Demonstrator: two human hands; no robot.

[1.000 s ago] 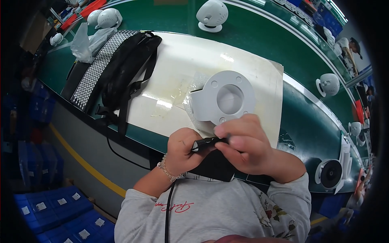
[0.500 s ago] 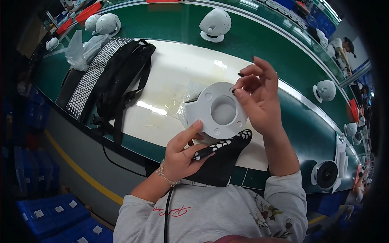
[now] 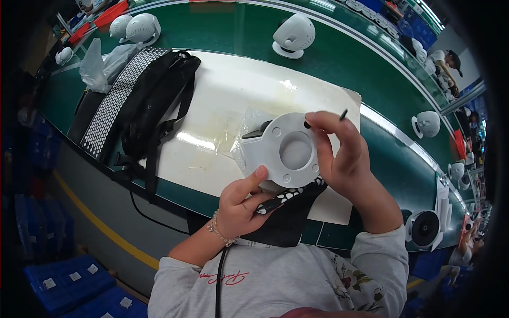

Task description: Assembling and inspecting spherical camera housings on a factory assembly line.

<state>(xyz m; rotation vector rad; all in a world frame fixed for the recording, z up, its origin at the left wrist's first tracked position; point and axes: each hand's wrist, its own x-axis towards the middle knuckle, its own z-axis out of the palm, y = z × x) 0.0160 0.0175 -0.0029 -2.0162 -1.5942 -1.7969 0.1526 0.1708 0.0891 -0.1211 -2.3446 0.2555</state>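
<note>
My left hand point(image 3: 241, 206) grips a white round-based unit point(image 3: 270, 172), thumb on its rim and fingers underneath. The unit's flat base faces up, showing a wide central opening and small round recesses. At its upper right edge, my right hand point(image 3: 344, 153) has its index finger bent and thumb drawn in. A small dark round spot point(image 3: 307, 125) shows at that fingertip; I cannot tell whether it is a pad or a nail. Black material with white spots point(image 3: 291, 197) lies beneath the unit, against my left fingers. Clear plastic film point(image 3: 249, 130) lies beside the unit.
A white board point(image 3: 212, 85) covers part of the green bench. On it, at left, lies a black bag with a white honeycomb panel point(image 3: 114, 98). Similar white units point(image 3: 294, 34) stand on the green surface beyond; another with a dark round face point(image 3: 425, 229) stands at right.
My right hand has come lower and its index fingertip now rests at the base's edge, where the dark spot shows. The unit has shifted slightly right and down in view.
</note>
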